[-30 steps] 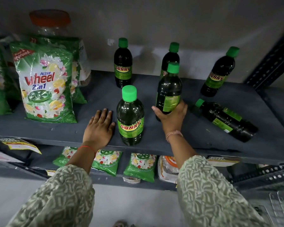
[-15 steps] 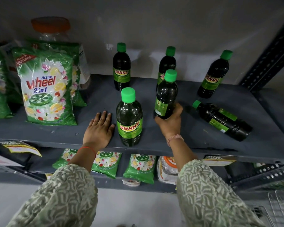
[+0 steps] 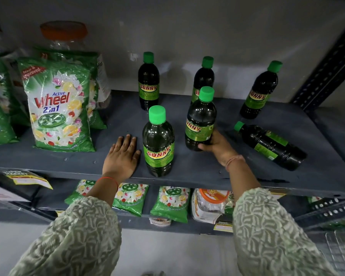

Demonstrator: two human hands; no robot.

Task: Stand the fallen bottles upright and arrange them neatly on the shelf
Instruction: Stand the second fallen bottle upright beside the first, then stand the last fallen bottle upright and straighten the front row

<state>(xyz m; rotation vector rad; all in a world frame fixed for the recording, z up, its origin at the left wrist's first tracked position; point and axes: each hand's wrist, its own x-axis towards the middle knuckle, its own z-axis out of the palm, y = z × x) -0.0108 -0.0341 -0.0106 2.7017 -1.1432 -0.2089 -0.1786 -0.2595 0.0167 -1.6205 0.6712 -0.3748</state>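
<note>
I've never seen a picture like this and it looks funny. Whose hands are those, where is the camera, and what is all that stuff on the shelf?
The camera sits on a person's head, looking down, so you see their own two arms in patterned sleeves. The left hand rests flat on the dark grey metal shelf. The right hand grips the bottom of a dark plastic bottle with a green cap. Four more such bottles stand upright, the nearest front bottle between the hands. One fallen bottle lies on its side at the right. A green washing powder bag stands at the left.
</note>
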